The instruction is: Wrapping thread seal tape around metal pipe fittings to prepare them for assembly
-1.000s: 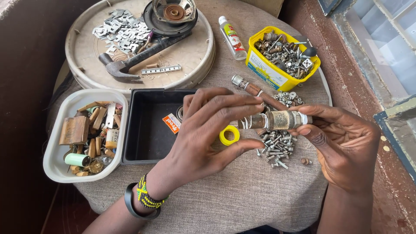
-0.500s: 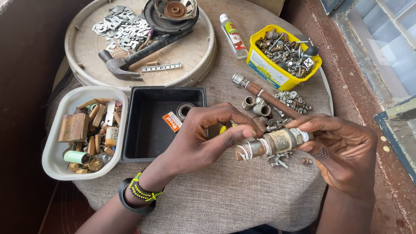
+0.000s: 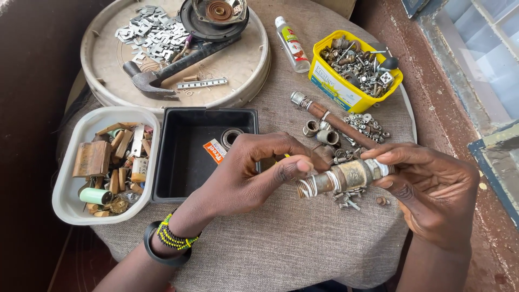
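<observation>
Both my hands hold a short brass pipe fitting (image 3: 346, 176) wrapped with white thread tape, above the grey cloth. My right hand (image 3: 432, 189) grips its right end with thumb and fingers. My left hand (image 3: 248, 173) pinches the left, taped end between thumb and fingertips. Just under the fitting lies a small heap of screws and nuts (image 3: 348, 199). A black square tray (image 3: 200, 154) with a metal ring and an orange label inside sits by my left wrist.
A white tub (image 3: 70, 178) of wood and brass scraps stands at the left. A round tray (image 3: 238, 70) at the back holds a hammer (image 3: 173, 65) and metal clips. A yellow tub (image 3: 335, 89) of bolts, a glue tube (image 3: 291, 37), a long rusty rod (image 3: 338, 121) and loose washers lie behind the hands.
The fitting has come lower and tilted, with its taped end toward my left hand. My left fingers have shifted to that end. The yellow tape roll seen earlier is now hidden.
</observation>
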